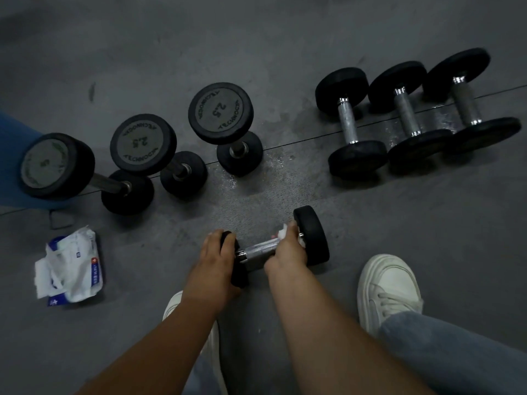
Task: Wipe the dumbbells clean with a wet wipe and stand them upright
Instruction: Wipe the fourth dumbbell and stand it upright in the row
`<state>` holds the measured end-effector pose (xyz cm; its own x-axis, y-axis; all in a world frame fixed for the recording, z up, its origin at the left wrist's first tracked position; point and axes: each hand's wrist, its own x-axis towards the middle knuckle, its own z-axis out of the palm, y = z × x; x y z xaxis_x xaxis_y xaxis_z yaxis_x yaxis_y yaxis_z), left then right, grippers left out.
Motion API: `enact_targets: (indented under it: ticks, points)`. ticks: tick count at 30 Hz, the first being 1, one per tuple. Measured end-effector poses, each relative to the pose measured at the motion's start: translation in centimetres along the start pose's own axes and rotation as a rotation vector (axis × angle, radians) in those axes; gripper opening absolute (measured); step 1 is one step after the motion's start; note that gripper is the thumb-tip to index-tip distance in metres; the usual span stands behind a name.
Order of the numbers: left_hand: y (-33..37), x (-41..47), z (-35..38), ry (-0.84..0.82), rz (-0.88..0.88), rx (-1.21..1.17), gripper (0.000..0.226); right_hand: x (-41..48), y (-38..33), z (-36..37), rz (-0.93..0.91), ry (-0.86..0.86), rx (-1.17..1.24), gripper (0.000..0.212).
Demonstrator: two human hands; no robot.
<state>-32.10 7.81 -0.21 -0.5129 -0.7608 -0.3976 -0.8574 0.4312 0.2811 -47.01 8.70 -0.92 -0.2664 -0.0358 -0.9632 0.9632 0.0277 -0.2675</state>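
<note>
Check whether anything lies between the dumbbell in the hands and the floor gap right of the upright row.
Nothing visible does. The dumbbell, held by the left hand and right hand, has only bare, damp floor between it and that gap beside the nearest upright dumbbell. The three lying dumbbells sit farther right.

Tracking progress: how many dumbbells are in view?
7. Three upright dumbbells stand at left; three lying dumbbells rest side by side upper right; one held dumbbell lies nearest, left hand on one end, right hand on its handle. None looks hidden.
</note>
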Motion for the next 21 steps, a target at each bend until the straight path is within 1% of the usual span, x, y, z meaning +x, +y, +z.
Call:
enact_targets:
  ticks: [2,4,7,8,9,11,13,15,18,20,21]
  points:
    - [-0.2,-0.1,0.3,0.011,0.007,-0.014,0.107,-0.5,0.3,-0.9,0.01,0.039,0.008,0.028]
    - [-0.2,-0.2,0.4,0.027,0.014,-0.017,0.103,-0.6,0.4,-2.1,0.021,-0.006,-0.025,0.029]
    - [0.0,-0.1,0.1,0.001,0.0,0.001,0.104,0.0,-0.2,-1.1,0.094,-0.105,-0.072,0.028]
    - [0.0,0.0,-0.1,0.0,-0.001,0.003,0.105,-0.3,-0.6,-0.4,0.119,-0.121,-0.061,0.031]
    - [0.0,0.0,-0.2,-0.002,-0.004,0.003,0.105,-0.1,-0.7,0.0,0.125,-0.089,-0.061,0.033]
    - [0.1,0.0,-0.4,-0.02,-0.011,0.008,0.106,0.4,-0.1,-0.2,0.088,-0.024,-0.079,0.032]
    - [0.0,-0.2,-0.2,-0.033,-0.021,0.024,0.107,-0.1,0.4,-1.0,0.043,-0.054,-0.112,0.031]
    - [0.0,-0.3,0.0,-0.029,-0.016,0.027,0.107,0.5,0.2,-0.8,0.084,-0.063,-0.091,0.029]
    - [0.1,-0.2,-0.1,-0.047,-0.017,0.013,0.109,1.0,-1.2,0.6,0.182,-0.141,-0.112,0.037]
    - [0.1,0.0,-0.3,-0.047,-0.025,0.011,0.11,1.3,-0.9,0.4,0.157,-0.08,-0.132,0.038]
    - [0.1,0.0,-0.2,-0.048,-0.028,0.015,0.11,1.2,-0.5,0.0,0.117,-0.042,-0.139,0.032]
